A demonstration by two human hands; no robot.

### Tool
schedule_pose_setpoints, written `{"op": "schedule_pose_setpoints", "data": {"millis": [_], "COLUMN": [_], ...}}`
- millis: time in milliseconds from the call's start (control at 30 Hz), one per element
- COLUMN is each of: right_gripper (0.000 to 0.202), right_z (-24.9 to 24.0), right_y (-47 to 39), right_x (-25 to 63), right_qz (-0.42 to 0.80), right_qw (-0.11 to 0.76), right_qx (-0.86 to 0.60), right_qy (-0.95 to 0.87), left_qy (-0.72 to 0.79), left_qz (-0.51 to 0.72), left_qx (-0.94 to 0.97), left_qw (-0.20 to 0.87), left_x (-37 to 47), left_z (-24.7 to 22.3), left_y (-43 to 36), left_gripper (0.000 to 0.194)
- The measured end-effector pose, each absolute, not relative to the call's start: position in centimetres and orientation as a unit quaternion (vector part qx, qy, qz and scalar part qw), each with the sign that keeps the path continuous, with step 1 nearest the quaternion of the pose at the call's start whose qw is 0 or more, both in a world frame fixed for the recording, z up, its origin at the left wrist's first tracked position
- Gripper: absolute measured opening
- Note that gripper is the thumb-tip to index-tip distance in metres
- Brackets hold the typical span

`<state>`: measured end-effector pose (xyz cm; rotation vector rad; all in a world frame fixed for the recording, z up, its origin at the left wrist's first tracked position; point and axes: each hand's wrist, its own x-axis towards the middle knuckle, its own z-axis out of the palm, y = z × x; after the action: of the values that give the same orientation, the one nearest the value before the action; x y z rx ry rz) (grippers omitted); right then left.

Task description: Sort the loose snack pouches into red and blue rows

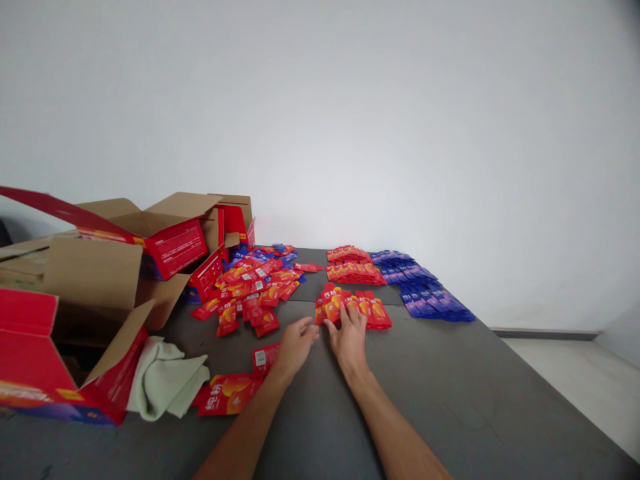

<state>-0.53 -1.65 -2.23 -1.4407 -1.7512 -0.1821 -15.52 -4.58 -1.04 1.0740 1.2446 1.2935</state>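
My right hand [350, 339] rests on the near row of red packets, fingers spread, thumb and index finger at the lower edge of an orange-printed red packet [332, 300]. That packet lies over the left end of the row [379, 313]. To its left, just above the table, my left hand [296, 343] has its fingers slightly bent and apart, with nothing visible in them. Close to the left wrist lie a red packet with a barcode label [261, 359] and a larger red pouch [227, 393].
Behind are more rows of red packets [355, 272] and blue packets [435, 303]. A loose heap of red and blue packets [255, 287] lies left of centre. Open cardboard boxes [175, 247] and a pale green cloth [167, 380] occupy the left side of the grey table [450, 400].
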Motion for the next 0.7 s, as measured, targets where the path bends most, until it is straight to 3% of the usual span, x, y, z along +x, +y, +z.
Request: {"op": "schedule_pose_setpoints", "data": {"millis": [300, 700], "right_gripper": [0.046, 0.051], "right_z": [-3.3, -2.3], "right_y": [-0.9, -2.4], "right_x": [0.1, -0.7], "right_qz": [-0.092, -0.095], "right_qw": [0.405, 0.355], "right_qx": [-0.604, -0.657], "right_qy": [-0.680, -0.658], "left_qy": [0.550, 0.634], "left_qz": [0.481, 0.285], "left_qx": [0.530, 0.697], "left_qw": [0.430, 0.176], "left_x": [-16.4, -17.6], "left_z": [-1.4, -0.5], "left_y": [-4.5, -5.5], "left_gripper": [0.043, 0.042]}}
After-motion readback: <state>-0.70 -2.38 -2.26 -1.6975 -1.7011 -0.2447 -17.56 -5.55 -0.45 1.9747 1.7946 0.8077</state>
